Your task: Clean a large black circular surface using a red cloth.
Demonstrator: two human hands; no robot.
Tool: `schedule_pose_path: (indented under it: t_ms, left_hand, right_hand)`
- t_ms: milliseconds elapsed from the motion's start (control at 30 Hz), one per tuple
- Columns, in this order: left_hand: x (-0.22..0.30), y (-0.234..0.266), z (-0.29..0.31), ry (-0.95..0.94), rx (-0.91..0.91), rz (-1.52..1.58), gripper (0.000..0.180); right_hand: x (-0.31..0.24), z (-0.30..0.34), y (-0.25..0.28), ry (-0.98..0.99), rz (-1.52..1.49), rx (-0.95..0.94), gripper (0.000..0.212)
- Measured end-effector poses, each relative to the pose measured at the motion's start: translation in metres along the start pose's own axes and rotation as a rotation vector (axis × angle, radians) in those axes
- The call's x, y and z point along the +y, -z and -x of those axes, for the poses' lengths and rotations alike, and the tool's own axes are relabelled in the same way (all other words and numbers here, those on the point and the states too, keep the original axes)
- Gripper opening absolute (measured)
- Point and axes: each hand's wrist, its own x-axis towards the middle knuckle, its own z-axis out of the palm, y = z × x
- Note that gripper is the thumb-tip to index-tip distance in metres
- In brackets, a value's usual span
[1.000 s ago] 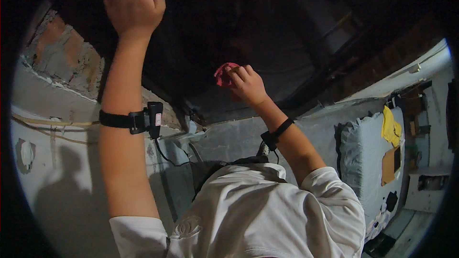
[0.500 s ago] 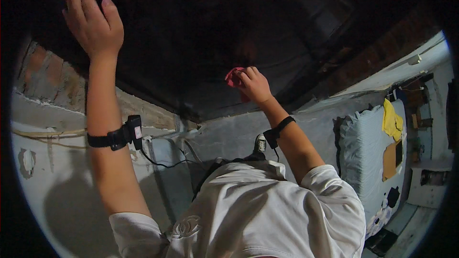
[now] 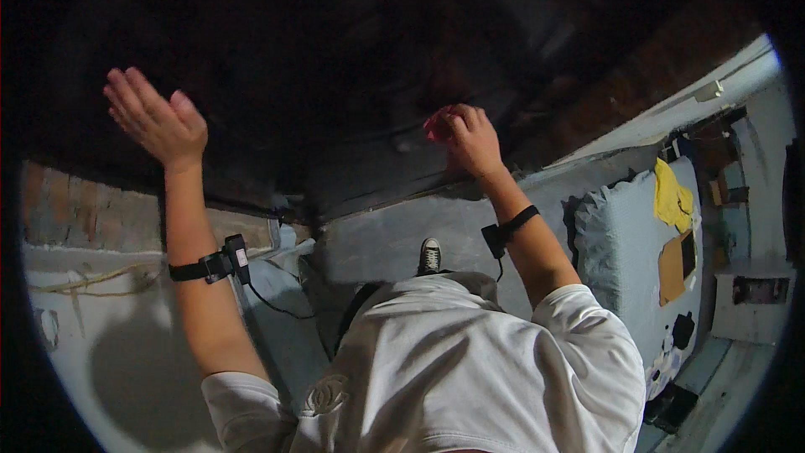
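My right hand point(image 3: 472, 136) is raised at centre and closed around a small pink cloth point(image 3: 437, 124), pressing it against a dark surface point(image 3: 352, 59) that fills the upper part of the view. My left hand point(image 3: 158, 121) is lifted at the left, fingers apart and holding nothing, near the same dark surface. Both wrists carry black straps, the left one with a small black device point(image 3: 228, 260) and a thin cable. My white shirt point(image 3: 470, 369) fills the lower middle.
A brick wall strip point(image 3: 92, 218) and a pale plastered wall point(image 3: 101, 344) lie at the left. One grey sneaker point(image 3: 429, 256) stands on the grey floor point(image 3: 394, 235). At the right is a light blue mattress point(image 3: 625, 252) with a yellow cloth point(image 3: 672, 195) and brown board point(image 3: 675, 267).
My left hand has dropped lower and moved left, away from the dark surface. My right hand with the pink cloth has shifted slightly along that surface.
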Motion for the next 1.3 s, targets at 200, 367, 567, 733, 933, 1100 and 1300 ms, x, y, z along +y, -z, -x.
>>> schedule_pose_path:
  t_ms: [200,367,567,733,933,1100,1300]
  left_hand:
    - [-0.001,0.005,-0.002,-0.032,0.026,-0.002,0.064]
    - [0.004,0.001,-0.006,-0.056,0.066,0.021,0.061]
    - [0.001,-0.003,-0.002,-0.039,0.054,0.015,0.062]
    - [0.009,-0.009,0.002,-0.002,0.055,0.054,0.064]
    - [0.014,-0.013,0.005,0.046,0.059,0.058,0.064]
    - [0.019,-0.018,0.003,0.054,0.086,0.093,0.065]
    - [0.021,-0.016,0.0,0.034,0.079,0.093,0.064]
  right_hand:
    - [0.051,-0.019,0.066,-0.238,0.083,0.24,0.056]
    - [0.049,-0.013,0.051,-0.271,0.084,0.295,0.051]
    - [0.003,0.005,0.003,-0.199,-0.046,0.074,0.046]
    - [-0.044,0.01,-0.04,-0.258,-0.082,0.052,0.046]
    - [-0.107,-0.006,-0.059,-0.241,-0.169,0.015,0.038]
    - [-0.174,-0.043,-0.061,-0.144,-0.264,0.046,0.036]
    - [-0.245,-0.107,-0.056,0.077,-0.26,0.215,0.051]
